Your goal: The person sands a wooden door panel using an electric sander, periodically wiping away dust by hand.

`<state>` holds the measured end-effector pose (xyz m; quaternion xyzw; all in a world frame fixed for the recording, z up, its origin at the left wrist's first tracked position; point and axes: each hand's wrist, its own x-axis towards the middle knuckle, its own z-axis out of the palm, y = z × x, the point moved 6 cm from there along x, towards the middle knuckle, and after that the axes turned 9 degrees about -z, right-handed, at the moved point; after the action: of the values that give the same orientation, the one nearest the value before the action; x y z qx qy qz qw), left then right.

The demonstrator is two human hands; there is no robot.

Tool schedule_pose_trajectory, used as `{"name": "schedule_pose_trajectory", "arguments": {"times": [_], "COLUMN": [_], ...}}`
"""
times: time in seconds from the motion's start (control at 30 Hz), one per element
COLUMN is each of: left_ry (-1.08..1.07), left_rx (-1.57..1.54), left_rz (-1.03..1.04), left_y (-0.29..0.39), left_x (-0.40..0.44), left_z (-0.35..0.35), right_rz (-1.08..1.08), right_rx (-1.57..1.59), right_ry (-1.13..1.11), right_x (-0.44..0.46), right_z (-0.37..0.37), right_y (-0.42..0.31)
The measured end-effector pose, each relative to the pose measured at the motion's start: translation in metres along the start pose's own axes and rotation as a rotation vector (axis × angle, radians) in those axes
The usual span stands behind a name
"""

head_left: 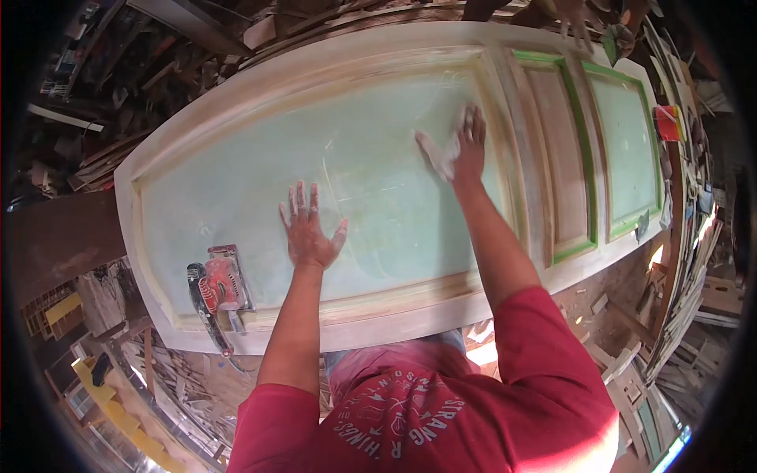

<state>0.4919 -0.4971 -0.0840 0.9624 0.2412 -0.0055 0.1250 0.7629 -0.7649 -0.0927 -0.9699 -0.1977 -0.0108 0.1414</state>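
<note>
A large panelled wooden door (410,311) lies flat in front of me, with a wide pale green panel (378,229) inside raised moulding. My left hand (310,236) is spread over the middle of that panel, palm down, with whitish dust on its fingertips. Farther right and up, my right hand (464,154) also has its fingers apart over the green surface near the moulding, coated in pale dust. Neither hand holds anything. A red and black power sander (225,285) rests at the panel's lower left corner, left of my left hand.
Another person's hand (579,27) hangs beyond the far right edge. A red object (668,124) and a small grey scrap (643,225) sit at the door's right end. Wood offcuts (181,378) surround the door; a narrower green-edged panel (556,154) is to the right.
</note>
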Motion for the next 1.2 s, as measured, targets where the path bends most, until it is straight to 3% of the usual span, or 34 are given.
{"name": "schedule_pose_trajectory", "arguments": {"times": [0.13,0.17,0.2,0.3,0.47,0.57,0.7,0.8,1.07,1.2], "left_ry": [-0.003,-0.001,0.004,-0.029,-0.016,0.023,0.028,0.023,0.053,0.09], "left_rx": [0.006,0.01,0.013,0.064,0.071,0.04,0.017,-0.003,0.039,0.066], "left_rz": [-0.012,-0.013,-0.013,-0.031,-0.021,0.004,0.013,0.012,0.024,0.032], "left_y": [0.001,0.002,0.004,0.002,0.002,0.007,0.007,0.007,0.004,0.005], "left_x": [-0.002,-0.002,0.0,0.0,-0.001,0.001,-0.001,-0.001,-0.004,-0.006], "left_z": [-0.002,-0.003,-0.003,0.002,0.001,-0.002,-0.003,-0.003,0.0,-0.001], "right_rz": [0.191,0.116,0.039,0.168,0.155,0.162,0.088,-0.032,0.16,0.215], "right_rx": [-0.046,-0.064,-0.084,-0.112,0.119,-0.002,-0.051,-0.002,-0.016,0.005], "right_ry": [-0.166,-0.065,0.037,-0.003,0.088,-0.021,-0.032,-0.056,-0.127,-0.067], "right_x": [-0.15,-0.188,-0.203,-0.211,-0.085,0.011,0.052,0.015,-0.22,-0.246], "right_z": [-0.013,-0.015,-0.028,-0.021,-0.009,0.005,0.008,0.009,-0.027,-0.019], "right_y": [0.044,0.051,0.048,0.047,0.006,-0.011,-0.02,-0.01,0.019,-0.024]}}
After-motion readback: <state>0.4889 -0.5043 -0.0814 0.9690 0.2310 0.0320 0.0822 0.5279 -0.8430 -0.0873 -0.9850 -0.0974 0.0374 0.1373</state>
